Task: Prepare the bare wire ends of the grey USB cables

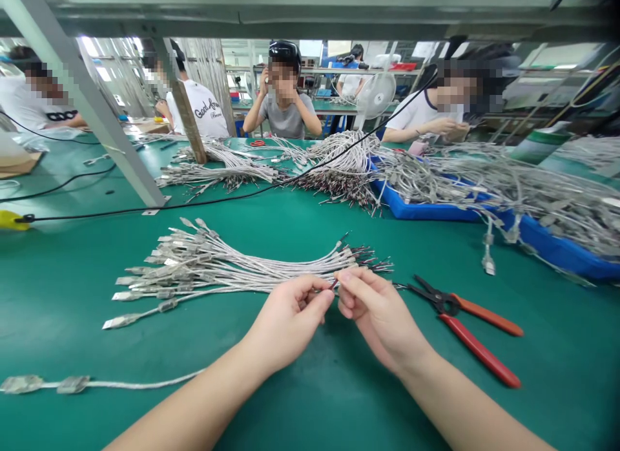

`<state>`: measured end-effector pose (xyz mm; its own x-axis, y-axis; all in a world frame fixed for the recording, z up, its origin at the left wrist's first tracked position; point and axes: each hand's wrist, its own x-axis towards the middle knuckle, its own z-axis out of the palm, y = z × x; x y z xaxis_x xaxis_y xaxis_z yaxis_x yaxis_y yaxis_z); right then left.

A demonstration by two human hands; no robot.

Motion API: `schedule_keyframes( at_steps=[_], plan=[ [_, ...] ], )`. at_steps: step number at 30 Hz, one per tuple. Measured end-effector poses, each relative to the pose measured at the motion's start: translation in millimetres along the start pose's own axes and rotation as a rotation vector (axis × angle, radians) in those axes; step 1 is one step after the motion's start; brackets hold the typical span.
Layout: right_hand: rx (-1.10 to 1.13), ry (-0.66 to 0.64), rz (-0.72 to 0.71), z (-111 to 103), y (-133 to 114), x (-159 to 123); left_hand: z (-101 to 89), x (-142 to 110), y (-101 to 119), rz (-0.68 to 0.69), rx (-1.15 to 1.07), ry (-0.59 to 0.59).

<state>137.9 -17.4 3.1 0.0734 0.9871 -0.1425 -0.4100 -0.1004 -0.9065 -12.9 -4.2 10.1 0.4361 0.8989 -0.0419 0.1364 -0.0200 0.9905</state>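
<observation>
My left hand (295, 312) is closed in a pinch near the middle of the bench, just in front of a bundle of USB cables. Between its fingertips and those of my right hand (378, 309) shows a short dark reddish wire end (334, 283). The right hand is also closed, thumb against forefinger on that wire. A pale USB cable (140, 384) runs from the lower left and passes behind my left forearm; its far part is hidden. The bundle of cables (261, 265) has plugs to the left and stripped dark ends to the right. Wire strippers (450, 305) with red-orange handles lie open-jawed beside my right hand.
Behind are heaps of cables (339, 160) and blue trays (426, 209) filled with more. A metal post (97, 89) stands at left, and a black cord (194, 209) crosses the green bench (62, 257). Several people sit or stand beyond, near a white fan (376, 94).
</observation>
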Motion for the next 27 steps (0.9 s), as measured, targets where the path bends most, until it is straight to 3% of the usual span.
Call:
schedule_keyframes(
  at_steps=[7,15,27],
  plan=[
    [-0.061,0.003,-0.063,1.8,6.6,-2.5,5.1,1.3,-0.8,-0.005,-0.222,0.081],
    [-0.119,-0.017,-0.105,3.5,9.2,-5.0,4.4,2.3,3.4,-0.038,-0.309,0.13],
    [-0.188,-0.001,-0.243,0.4,10.3,-2.0,4.5,1.4,2.0,-0.09,-0.236,0.017]
  ],
)
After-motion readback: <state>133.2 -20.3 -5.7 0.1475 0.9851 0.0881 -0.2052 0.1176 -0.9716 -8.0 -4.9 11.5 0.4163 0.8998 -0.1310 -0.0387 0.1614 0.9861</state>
